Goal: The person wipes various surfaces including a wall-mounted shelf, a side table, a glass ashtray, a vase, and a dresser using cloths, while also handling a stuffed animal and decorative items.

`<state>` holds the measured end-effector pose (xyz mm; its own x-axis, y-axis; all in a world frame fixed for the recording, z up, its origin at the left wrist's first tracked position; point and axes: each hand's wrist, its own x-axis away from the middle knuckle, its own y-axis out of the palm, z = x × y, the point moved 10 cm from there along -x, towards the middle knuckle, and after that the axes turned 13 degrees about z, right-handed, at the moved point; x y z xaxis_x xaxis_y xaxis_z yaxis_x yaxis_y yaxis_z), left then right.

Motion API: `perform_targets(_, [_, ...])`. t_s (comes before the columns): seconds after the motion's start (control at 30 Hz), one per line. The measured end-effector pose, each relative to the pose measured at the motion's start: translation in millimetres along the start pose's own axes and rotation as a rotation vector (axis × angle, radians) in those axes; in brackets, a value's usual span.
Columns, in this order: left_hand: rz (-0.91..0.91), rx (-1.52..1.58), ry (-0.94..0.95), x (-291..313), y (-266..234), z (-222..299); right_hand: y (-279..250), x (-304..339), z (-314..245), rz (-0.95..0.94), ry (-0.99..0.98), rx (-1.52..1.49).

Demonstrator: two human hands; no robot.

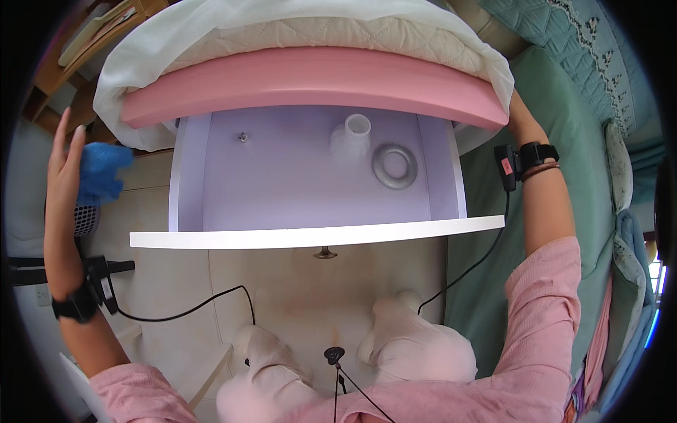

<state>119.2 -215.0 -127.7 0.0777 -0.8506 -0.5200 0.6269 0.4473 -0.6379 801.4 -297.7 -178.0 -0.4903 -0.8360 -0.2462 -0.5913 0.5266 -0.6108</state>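
My left hand (65,158) is raised at the far left, its fingers stretched upward. A crumpled blue cloth or bag (104,173) shows right beside its palm; I cannot tell whether they touch. My right hand (520,116) reaches to the right end of a pink tabletop (317,77), its fingers hidden behind the edge and a white cover. Between my arms a lilac-lined drawer (282,190) stands pulled out. Inside are a pale translucent bottle-like vessel (350,141), a grey ring-shaped item (393,166) and a small metal knob-like piece (243,137).
White fabric (130,77) and a quilted cream cover lie folded back over the tabletop. A green-covered bed (564,141) is on the right. A wooden shelf (92,35) stands far left, above a perforated basket (86,220). Cables run from my wrist devices past my legs.
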Motion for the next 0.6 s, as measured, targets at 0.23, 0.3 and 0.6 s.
perform_targets(0.23, [-0.025,0.213,0.69,195.5,-5.0,163.7,-1.9,-6.2,5.2,0.008,0.0,0.024])
perform_targets(0.3, [-0.191,0.261,0.701,215.5,40.1,183.9,-3.9,-6.5,10.5,0.009,0.007,0.016])
perform_targets(0.6, [-0.162,0.306,0.414,164.3,104.9,176.4,-4.5,3.2,16.6,0.007,0.12,0.043])
